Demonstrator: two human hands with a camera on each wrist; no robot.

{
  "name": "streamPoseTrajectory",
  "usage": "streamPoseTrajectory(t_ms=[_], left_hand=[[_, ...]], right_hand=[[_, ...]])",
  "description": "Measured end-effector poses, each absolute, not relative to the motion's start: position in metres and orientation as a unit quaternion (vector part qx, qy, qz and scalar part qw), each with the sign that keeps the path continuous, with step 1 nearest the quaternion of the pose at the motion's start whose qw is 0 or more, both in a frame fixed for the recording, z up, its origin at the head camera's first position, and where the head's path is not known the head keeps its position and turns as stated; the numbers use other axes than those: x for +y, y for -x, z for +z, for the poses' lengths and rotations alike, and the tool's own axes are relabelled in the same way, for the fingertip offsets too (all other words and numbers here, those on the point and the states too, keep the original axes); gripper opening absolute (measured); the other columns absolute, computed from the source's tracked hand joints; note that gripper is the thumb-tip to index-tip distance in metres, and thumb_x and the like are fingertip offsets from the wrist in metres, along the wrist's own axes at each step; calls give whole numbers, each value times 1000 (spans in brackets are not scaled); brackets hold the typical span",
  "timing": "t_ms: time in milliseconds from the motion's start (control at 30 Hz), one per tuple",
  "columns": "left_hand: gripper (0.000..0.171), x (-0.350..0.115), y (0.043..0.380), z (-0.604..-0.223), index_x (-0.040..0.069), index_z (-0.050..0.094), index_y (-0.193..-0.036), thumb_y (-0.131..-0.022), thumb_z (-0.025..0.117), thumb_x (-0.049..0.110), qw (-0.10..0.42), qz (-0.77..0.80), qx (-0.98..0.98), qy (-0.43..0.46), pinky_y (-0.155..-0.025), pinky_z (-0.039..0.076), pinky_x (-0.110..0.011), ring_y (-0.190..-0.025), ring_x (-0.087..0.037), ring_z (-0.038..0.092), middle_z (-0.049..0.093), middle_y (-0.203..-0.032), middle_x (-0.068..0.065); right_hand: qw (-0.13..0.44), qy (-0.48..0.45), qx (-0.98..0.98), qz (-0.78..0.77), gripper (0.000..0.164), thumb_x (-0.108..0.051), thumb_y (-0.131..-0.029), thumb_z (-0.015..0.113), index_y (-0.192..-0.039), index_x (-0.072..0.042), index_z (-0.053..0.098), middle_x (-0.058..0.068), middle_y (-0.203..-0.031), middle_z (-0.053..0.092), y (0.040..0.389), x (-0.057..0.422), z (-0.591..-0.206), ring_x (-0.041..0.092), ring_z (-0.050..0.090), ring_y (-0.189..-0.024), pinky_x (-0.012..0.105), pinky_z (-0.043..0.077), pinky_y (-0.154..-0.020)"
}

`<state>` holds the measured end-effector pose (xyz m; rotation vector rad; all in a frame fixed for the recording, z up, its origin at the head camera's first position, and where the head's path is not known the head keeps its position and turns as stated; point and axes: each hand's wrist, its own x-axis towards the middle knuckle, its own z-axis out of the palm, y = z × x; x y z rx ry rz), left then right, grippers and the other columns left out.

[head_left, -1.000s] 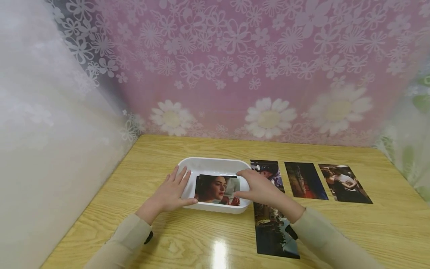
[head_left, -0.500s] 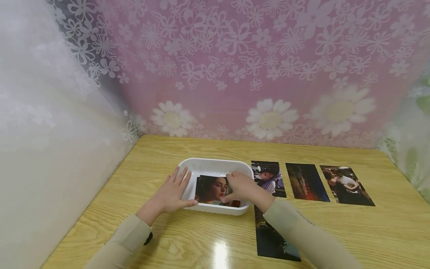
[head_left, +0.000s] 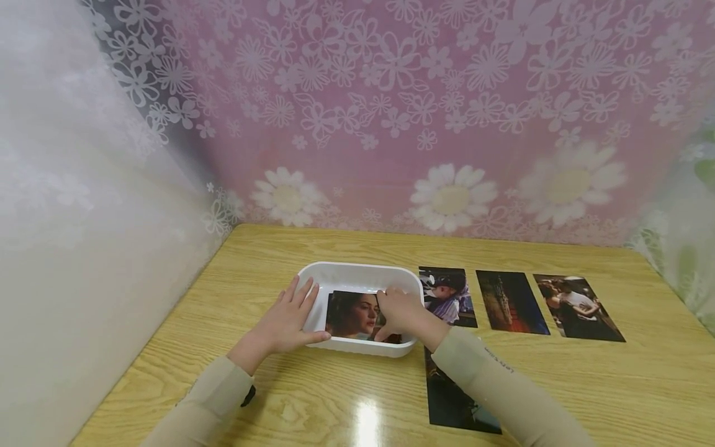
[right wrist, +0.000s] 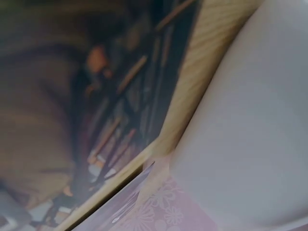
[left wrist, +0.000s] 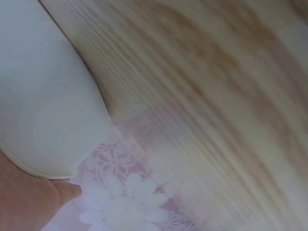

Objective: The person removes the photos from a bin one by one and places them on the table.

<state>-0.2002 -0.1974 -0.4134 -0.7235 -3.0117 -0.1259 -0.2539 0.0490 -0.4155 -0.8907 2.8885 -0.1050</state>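
Note:
A white plastic tray (head_left: 363, 266) sits on the wooden table with a small pile of photos inside. Uppermost is a photo of a person's head (head_left: 354, 315). My left hand (head_left: 283, 323) rests on the tray's left side, its fingers spread over the rim and its thumb along the front edge. Inside the tray, my right hand (head_left: 403, 313) grips the right end of the photos, fingers at the far edge and thumb near the front one, covering that end. In the left wrist view, the tray's outer wall (left wrist: 43, 86) shows beside part of my left hand (left wrist: 29, 199).
Right of the tray lie a photo with a capped figure (head_left: 449, 295), a dark photo (head_left: 511, 302) and a photo of an embracing couple (head_left: 578, 307). Another dark photo (head_left: 455, 400) lies nearer, partly under my right sleeve (head_left: 486, 379). A floral curtain (head_left: 357, 124) stands behind the table.
My right hand has moved left from the tray's right rim onto the photos, and its fingers have drawn in around their right end. The left hand has stayed in place.

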Motion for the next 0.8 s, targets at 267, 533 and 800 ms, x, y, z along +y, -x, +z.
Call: streamPoseTrajectory(t_ms=[267, 533, 800], left_hand=[[96, -197, 199, -411, 1, 15, -141, -78, 39, 69, 18, -44, -972, 232, -99, 17, -54, -131, -36, -2, 10, -145, -17], [96, -196, 199, -410, -1, 17, -140, -78, 42, 67, 20, -40, -971, 234, -99, 19, -54, -131, -38, 0, 11, -145, -18], [96, -197, 199, -410, -1, 16, -140, -78, 41, 68, 20, -42, -972, 232, -100, 19, -53, -131, -37, 0, 11, -145, -17]], right_hand=[[-10, 277, 960, -48, 63, -45, -57, 79, -98, -3, 55, 14, -95, 52, 255, 48, -415, 31, 48, -96, 50, 40, -77], [-161, 328, 926, -93, 29, -16, -64, 77, -87, -8, 61, 6, -74, 52, 254, 55, -412, 25, 52, -76, 40, 43, -69], [-172, 338, 907, -183, 18, 5, -71, 64, -84, -9, 65, 4, -75, 54, 249, 59, -401, 23, 55, -75, 35, 46, -70]])
